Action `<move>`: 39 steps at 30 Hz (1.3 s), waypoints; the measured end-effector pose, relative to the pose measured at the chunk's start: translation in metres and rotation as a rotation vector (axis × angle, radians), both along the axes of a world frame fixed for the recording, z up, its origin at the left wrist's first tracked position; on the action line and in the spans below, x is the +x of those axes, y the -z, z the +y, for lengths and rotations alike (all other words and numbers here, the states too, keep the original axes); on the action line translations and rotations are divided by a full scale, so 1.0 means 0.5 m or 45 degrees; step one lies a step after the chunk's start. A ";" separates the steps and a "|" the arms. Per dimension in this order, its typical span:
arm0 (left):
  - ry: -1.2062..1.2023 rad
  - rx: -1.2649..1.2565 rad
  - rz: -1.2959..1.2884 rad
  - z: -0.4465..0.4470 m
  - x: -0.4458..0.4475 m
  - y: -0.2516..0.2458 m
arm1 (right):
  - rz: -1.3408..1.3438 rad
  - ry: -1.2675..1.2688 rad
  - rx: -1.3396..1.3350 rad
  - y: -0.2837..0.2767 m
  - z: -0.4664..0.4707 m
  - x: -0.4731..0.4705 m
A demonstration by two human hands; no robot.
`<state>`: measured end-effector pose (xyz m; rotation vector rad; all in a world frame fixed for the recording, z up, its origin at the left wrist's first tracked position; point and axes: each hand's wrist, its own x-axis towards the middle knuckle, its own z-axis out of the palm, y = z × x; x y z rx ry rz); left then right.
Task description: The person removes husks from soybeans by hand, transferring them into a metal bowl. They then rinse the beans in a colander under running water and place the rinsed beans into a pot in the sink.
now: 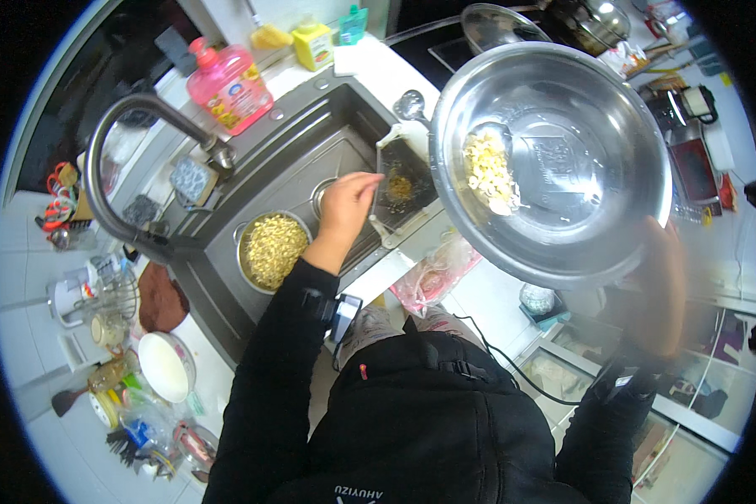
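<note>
My right hand [664, 271], blurred, grips the near right rim of a large stainless steel basin [579, 233]. The basin is held up and tilted; a small heap of pale yellow bean sprouts [488, 167] lies on its left side. Over the sink [290, 170], my left hand [346, 205] has its fingers bunched, and whether they pinch anything small is hidden. Just beyond those fingertips is a dark mesh sink strainer [409, 167] with yellowish scraps in it. A round metal colander or pot [274, 252] full of sprouts stands in the sink, left of my left forearm.
A curved faucet [110, 126] arches over the sink's left side. Behind stand a pink pump bottle [230, 85] and a yellow bottle [313, 45]. A ladle [411, 104] lies beside the basin. On the left counter are a white bowl [166, 367] and several jars.
</note>
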<state>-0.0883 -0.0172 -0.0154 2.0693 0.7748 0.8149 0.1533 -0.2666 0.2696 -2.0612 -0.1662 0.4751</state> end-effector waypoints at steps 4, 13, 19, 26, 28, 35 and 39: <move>0.076 0.403 0.710 -0.036 0.077 -0.009 | 0.011 -0.039 0.015 0.021 0.002 0.005; -0.147 0.052 0.075 -0.005 0.094 -0.119 | 0.195 -0.252 0.018 0.090 0.029 0.007; 0.321 0.572 0.242 -0.063 0.124 -0.209 | 0.101 -0.398 0.001 0.092 0.063 -0.003; 0.428 0.617 0.389 -0.086 0.150 -0.224 | 0.020 -0.504 -0.028 0.101 0.075 0.000; 0.485 0.595 0.421 -0.092 0.143 -0.228 | 0.023 -0.535 -0.042 0.101 0.075 0.004; 0.674 0.511 0.377 -0.093 0.120 -0.248 | 0.086 -0.541 0.005 0.099 0.069 0.014; 0.672 0.652 0.312 -0.096 0.110 -0.252 | 0.136 -0.529 0.070 0.102 0.062 0.021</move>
